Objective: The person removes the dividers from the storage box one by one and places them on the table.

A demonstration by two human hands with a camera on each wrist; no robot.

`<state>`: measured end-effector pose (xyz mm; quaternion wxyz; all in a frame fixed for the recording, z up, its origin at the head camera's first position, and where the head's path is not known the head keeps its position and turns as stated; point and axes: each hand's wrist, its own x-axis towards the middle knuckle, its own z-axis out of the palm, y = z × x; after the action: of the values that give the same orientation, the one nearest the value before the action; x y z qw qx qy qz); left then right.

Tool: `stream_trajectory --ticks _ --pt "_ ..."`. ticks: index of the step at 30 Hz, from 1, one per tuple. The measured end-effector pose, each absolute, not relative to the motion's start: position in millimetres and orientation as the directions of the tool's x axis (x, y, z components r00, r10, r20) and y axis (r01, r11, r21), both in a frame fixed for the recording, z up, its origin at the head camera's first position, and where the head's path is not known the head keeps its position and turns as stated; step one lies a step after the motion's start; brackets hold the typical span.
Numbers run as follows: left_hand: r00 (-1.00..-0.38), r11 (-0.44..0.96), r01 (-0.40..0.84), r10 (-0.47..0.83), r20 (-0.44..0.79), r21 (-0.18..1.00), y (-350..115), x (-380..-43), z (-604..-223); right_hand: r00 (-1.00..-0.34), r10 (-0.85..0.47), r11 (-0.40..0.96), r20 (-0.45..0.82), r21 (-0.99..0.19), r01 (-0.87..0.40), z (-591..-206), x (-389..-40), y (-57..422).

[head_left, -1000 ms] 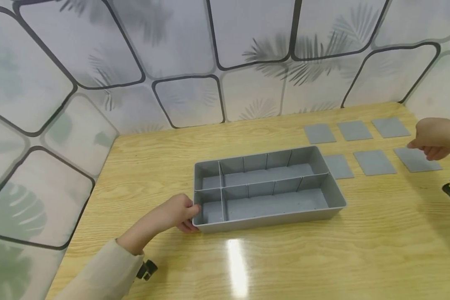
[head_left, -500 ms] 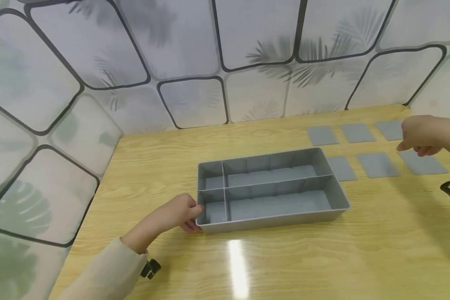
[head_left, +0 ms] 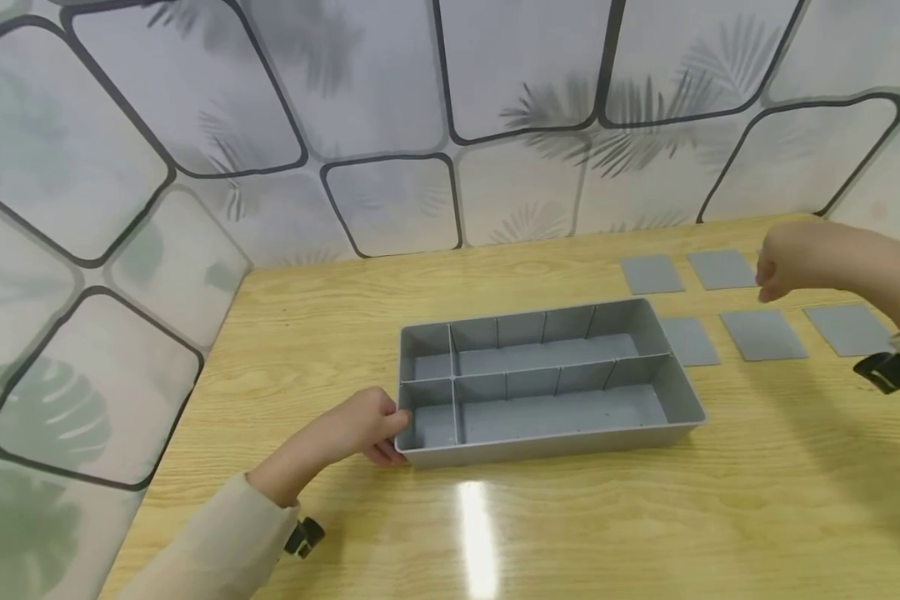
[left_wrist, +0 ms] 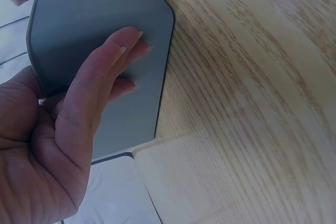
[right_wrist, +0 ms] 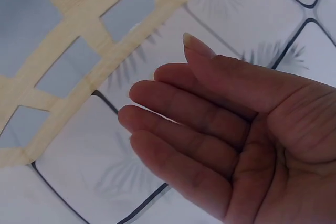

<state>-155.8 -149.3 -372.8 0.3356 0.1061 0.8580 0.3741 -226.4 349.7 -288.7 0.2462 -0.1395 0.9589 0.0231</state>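
Note:
A long grey compartment tray [head_left: 555, 446] with thin dividers rests on the wooden table in the head view. My left hand [head_left: 370, 427] grips its near left end, thumb over the rim and fingers along the outer wall. In the left wrist view, those fingers [left_wrist: 86, 95] lie against the tray's smooth outside. Raised above the far right of the table, my right hand [head_left: 798, 260] holds nothing. The right wrist view shows its fingers [right_wrist: 194, 153] loosely bent and apart from everything. Beneath and around it lie flat grey squares [head_left: 763, 335], one mostly hidden behind the hand.
The grey squares form two rows right of the tray; the nearest square [head_left: 690, 342] is partly covered by the tray's right end in this view. A patterned wall covering [head_left: 390, 204] borders the table [head_left: 570, 533] at the back and left.
My right hand has moved left and a little up, away from the near right square to over the back row. The left hand keeps its hold on the tray. The head view has shifted slightly.

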Motion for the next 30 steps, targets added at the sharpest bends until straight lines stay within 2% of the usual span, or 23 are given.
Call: stream_trajectory --ticks 7,14,30 --pt "-0.751 0.694 -0.046 0.449 -0.483 0.718 -149.7 -156.8 -374.9 -0.868 -0.296 0.949 -0.399 -0.019 -0.315 -281.0 -223.1 325.4" --pt "-0.762 0.699 -0.024 0.45 -0.466 0.715 -150.9 -156.3 -374.9 -0.846 -0.362 0.931 -0.39 -0.117 -0.345 -280.9 -228.0 293.7" --pt "-0.764 0.71 -0.032 0.437 -0.475 0.704 -148.9 -155.9 -374.0 -0.819 -0.422 0.903 -0.39 -0.1 -0.417 -269.1 -229.4 228.8"
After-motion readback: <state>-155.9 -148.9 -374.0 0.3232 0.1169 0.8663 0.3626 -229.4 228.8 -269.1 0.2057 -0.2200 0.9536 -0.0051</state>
